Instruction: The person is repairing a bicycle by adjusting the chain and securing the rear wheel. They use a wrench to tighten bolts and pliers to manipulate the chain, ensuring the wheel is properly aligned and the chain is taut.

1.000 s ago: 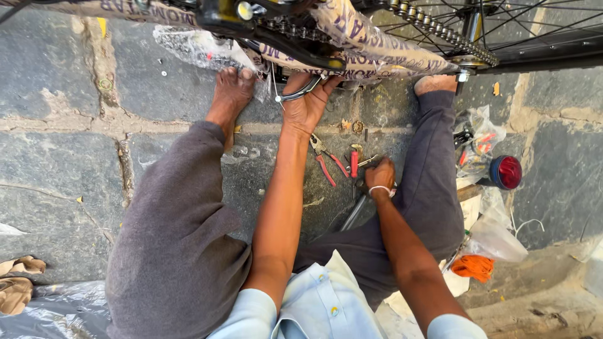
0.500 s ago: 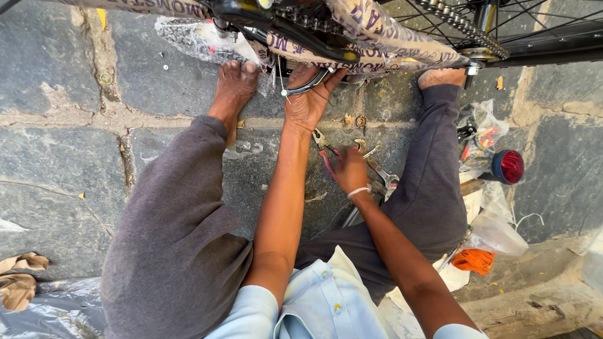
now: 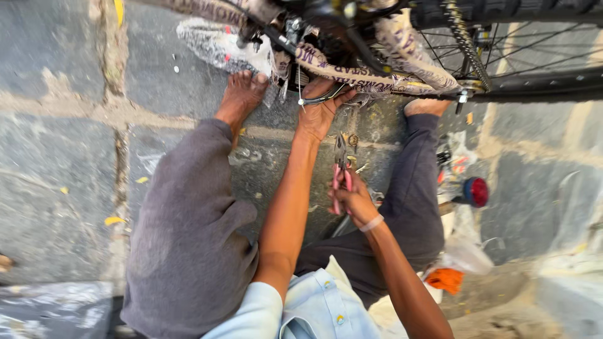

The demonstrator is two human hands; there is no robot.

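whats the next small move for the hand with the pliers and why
Probably raise the pliers up to the bent metal piece that the left hand grips under the bicycle frame. The right hand holds them by the pink handles, nose pointing up, short of that piece and touching nothing.

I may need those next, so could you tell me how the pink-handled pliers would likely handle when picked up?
The pliers look like rigid metal, probably heavy for their size. The right hand grips pink sleeves, likely not slippery. Hinged handles could swing apart.
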